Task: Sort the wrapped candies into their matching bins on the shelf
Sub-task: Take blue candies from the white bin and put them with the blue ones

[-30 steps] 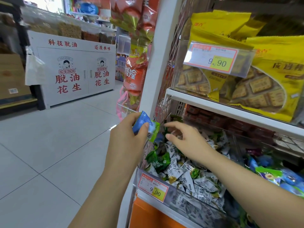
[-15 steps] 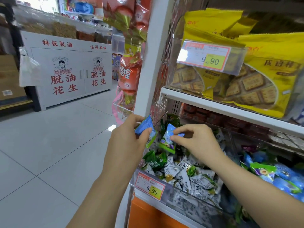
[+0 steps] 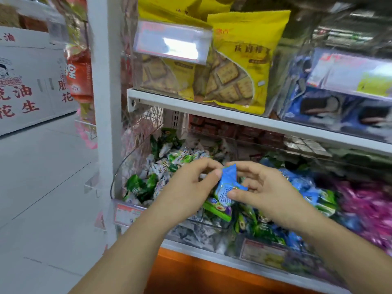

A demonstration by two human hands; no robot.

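Head camera: unlike half a second ago, the two hands now meet. Green-and-white candies lie at nine o'clock of the left hand, whose thumb and forefinger pinch one blue candy; the right hand pinches its three-o'clock edge. Further toward three o'clock: blue candies, then pink candies.

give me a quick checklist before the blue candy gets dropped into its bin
1. Grip on the blue candy: ok, left hand and right hand both pinch it.
2. Matching bin found: ok, pile of blue candies lies right of the hands.
3. Candy over that pile: not ok, it sits left of it.
4. Green-edged candy beneath: cannot tell whether it is held.
5. Wrapper print matches: cannot tell, blurred.
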